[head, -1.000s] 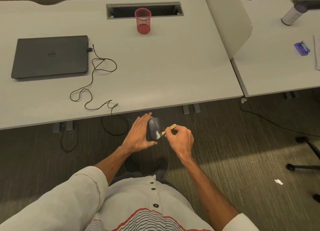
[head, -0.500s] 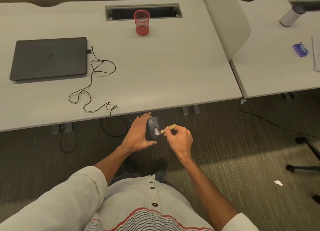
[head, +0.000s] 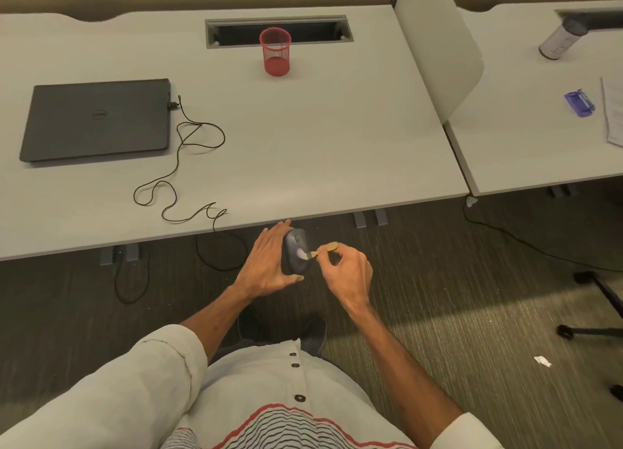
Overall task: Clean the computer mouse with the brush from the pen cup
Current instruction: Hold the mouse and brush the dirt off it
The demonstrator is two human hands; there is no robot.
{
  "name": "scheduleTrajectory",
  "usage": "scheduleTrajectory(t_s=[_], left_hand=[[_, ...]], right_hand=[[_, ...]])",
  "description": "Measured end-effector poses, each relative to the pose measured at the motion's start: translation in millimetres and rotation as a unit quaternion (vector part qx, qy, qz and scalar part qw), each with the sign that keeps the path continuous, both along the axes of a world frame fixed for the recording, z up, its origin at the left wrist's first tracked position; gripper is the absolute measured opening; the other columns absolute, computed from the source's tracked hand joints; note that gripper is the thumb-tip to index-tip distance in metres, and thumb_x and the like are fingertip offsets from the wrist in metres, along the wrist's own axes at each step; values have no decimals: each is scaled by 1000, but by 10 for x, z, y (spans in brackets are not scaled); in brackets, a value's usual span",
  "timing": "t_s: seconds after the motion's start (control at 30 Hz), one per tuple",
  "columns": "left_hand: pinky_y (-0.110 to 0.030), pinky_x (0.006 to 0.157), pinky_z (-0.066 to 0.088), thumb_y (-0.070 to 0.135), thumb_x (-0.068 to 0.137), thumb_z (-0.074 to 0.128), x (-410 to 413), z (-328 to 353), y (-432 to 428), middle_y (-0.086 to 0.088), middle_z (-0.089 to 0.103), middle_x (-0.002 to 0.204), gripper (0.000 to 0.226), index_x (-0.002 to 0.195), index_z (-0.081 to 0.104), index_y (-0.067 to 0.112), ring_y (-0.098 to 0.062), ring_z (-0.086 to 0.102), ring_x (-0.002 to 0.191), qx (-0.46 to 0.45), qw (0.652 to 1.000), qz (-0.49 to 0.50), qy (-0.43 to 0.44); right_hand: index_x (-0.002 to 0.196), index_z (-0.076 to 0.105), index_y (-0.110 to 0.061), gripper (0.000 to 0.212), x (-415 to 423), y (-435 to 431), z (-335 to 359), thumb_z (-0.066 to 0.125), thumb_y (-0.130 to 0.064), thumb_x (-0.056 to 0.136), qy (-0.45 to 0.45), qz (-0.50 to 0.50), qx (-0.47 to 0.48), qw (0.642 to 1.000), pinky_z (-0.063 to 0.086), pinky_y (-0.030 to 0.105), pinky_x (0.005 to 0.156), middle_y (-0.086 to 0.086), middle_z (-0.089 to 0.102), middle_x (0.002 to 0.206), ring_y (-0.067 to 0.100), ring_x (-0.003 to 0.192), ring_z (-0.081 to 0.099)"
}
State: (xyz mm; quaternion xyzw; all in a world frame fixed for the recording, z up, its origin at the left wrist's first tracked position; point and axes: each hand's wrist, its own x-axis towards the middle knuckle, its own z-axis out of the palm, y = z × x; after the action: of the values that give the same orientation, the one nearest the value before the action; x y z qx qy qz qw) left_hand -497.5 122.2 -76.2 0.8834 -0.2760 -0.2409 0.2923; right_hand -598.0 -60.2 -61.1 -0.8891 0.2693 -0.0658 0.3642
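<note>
A dark grey computer mouse (head: 294,246) is held up below the desk's front edge, gripped from the left by my left hand (head: 266,263). My right hand (head: 347,270) pinches a small brush with a tan wooden handle (head: 325,248). Its pale bristles rest on the mouse's top surface. The red mesh pen cup (head: 275,52) stands at the back middle of the desk and looks empty.
A closed dark laptop (head: 96,119) lies at the desk's left, with a thin black cable (head: 182,165) looping toward the front edge. A white divider panel (head: 438,43) separates a second desk holding a bottle (head: 559,40), a blue item (head: 579,104) and papers. Chair legs (head: 593,300) stand at right.
The brush tip has shifted slightly along the mouse's top, and both hands with the mouse have risen a little closer to the desk edge.
</note>
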Motion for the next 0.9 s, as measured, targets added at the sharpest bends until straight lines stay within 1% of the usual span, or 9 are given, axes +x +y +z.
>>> scheduleTrajectory(t_s=[0.13,0.3,0.4,0.47,0.53,0.63,0.7,0.77,0.9], left_hand=[[-48,139,4,57,81,88,-3,2,2,-4,12,181,123,170,15,14,-22,11,169,5,1000,9,3],[-48,139,4,57,82,88,-1,-4,7,-4,9,182,123,170,14,15,-22,8,169,7,1000,2,5],[-48,139,4,56,82,88,5,1,-3,-5,8,181,122,170,13,14,-24,9,169,8,1000,6,11],[-48,139,4,55,83,88,11,6,-3,-6,9,181,122,170,13,13,-25,10,169,4,1000,10,10],[-47,139,3,55,84,87,10,5,3,-6,9,181,122,170,12,13,-24,10,169,4,1000,11,9],[-47,139,3,56,83,87,13,8,7,-5,11,181,122,170,12,15,-24,11,169,8,1000,13,8],[-47,139,4,56,82,88,22,13,8,-5,11,181,123,170,13,14,-24,12,169,3,1000,9,6],[-48,139,5,56,82,88,31,11,20,-5,10,181,123,170,12,14,-24,10,169,0,1000,2,11],[-51,138,8,54,83,88,45,21,51,-4,7,182,124,171,10,15,-24,8,169,-7,1000,-10,28]], right_hand=[[86,76,-30,18,-43,-44,-13,74,-42,99,16,-1,-15,1000,44,18,60,-21,62,66,-4,60,59],[107,81,-25,16,39,-49,54,73,-37,102,-48,-6,8,999,45,10,66,-16,75,89,-6,71,62],[111,81,-23,17,74,-15,56,72,-35,104,-46,4,23,999,53,19,68,-12,78,94,-2,74,64],[109,81,-24,17,63,-5,48,71,-36,103,-33,27,24,999,55,20,67,-14,78,93,0,73,66],[103,81,-28,14,37,-17,38,73,-38,101,-16,60,9,998,53,17,64,-18,76,88,0,69,66],[94,78,-30,11,22,-81,56,73,-40,99,-11,82,-19,996,43,11,61,-21,69,78,-3,62,61],[98,77,-30,8,53,-159,91,73,-38,99,-40,85,-40,995,43,8,64,-20,71,83,-3,64,60],[108,77,-31,11,114,-249,127,71,-38,101,-72,90,-55,992,44,6,68,-19,76,96,-5,73,62],[120,79,-32,18,235,-369,153,72,-36,103,-65,135,-56,987,51,11,74,-17,78,107,-2,83,66]])
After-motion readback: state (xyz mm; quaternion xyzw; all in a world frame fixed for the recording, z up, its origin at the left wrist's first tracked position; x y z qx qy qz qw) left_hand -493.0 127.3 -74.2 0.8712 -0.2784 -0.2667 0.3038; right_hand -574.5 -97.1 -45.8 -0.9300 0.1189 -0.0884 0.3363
